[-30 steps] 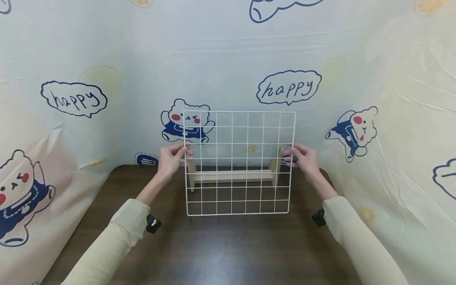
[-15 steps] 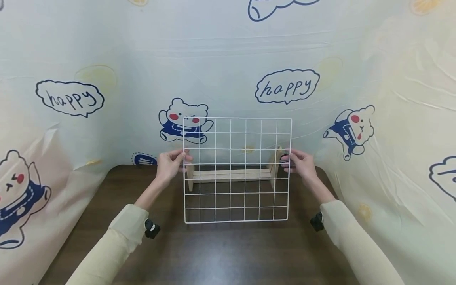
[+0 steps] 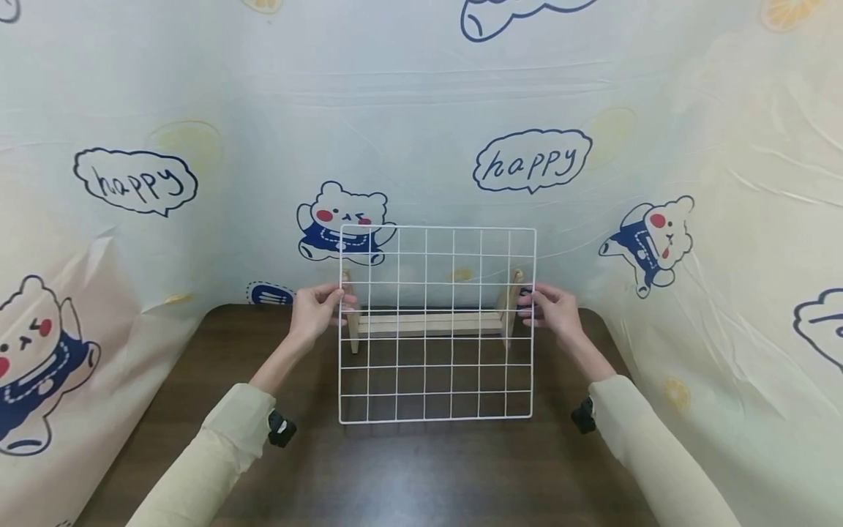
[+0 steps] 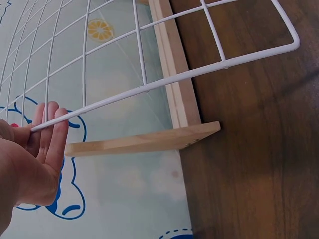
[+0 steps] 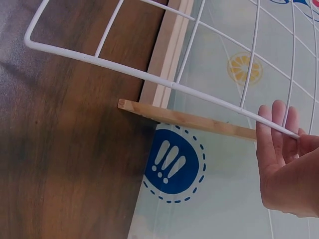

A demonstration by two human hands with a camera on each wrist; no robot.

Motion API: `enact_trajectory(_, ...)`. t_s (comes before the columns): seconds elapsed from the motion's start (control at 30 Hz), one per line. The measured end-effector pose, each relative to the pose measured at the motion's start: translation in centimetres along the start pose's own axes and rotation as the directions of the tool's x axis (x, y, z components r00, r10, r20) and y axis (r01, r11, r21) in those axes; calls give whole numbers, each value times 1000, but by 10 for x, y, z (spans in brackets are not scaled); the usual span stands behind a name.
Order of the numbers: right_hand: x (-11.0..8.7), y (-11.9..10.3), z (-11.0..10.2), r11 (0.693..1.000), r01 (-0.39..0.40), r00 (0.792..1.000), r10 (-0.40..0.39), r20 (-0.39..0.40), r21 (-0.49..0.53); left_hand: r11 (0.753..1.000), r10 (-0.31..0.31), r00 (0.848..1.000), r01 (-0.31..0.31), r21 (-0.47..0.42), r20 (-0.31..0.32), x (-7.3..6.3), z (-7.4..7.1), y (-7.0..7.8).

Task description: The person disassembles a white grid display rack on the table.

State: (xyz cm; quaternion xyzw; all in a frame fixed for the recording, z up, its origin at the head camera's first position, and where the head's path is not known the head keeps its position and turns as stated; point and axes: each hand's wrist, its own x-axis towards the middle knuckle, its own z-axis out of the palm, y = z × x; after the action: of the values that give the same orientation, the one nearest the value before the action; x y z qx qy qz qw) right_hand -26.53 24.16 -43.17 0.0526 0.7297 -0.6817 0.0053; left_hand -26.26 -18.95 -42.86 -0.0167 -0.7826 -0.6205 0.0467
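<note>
In front of the wooden stand (image 3: 465, 323), the white wire grid (image 3: 424, 338) is held roughly upright. Its left edge is pinched by the left hand (image 3: 312, 311), near the stand's left end panel, and its right edge by the right hand (image 3: 556, 307), near the right one. At each edge, thumb and fingers are closed on the rim, with several fingers extended behind the mesh.
</note>
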Motion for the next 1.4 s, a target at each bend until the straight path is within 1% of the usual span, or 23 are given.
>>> enact_trajectory(0.17, -1, 6, 1, 999, -5, 1000, 5, 1, -36, 1000, -10, 1000, 10, -4, -3, -2, 0, -5)
enact_trajectory(0.4, -7, 13, -1, 1000, -23, 1000, 23, 1, -20, 999, -36, 999, 36, -7, 16, -6, 1, -12)
enact_trajectory(0.47, -9, 15, -1, 999, -22, 1000, 22, 5, -38, 999, -40, 999, 40, -5, 28, -7, 0, -13)
enact_trajectory(0.63, -12, 19, 1, 998, -25, 1000, 25, 12, -58, 999, -44, 999, 44, 1, 20, -9, -4, -16)
enact_trajectory(0.7, -13, 21, 2, 998, -30, 999, 30, 11, -47, 999, -47, 999, 47, -6, 16, -10, -5, -17)
enact_trajectory(0.93, -15, 27, 2, 998, -63, 998, 63, 9, -13, 998, -55, 997, 56, -16, 46, -12, -3, -25)
enact_trajectory(1.17, -21, 34, 0, 996, -86, 996, 86, -10, 5, 998, -58, 996, 60, -35, 62, -17, 1, -26)
enact_trajectory(1.4, -26, 41, -3, 994, -108, 994, 108, -6, 24, 998, -56, 996, 59, -35, 75, -19, 3, -31)
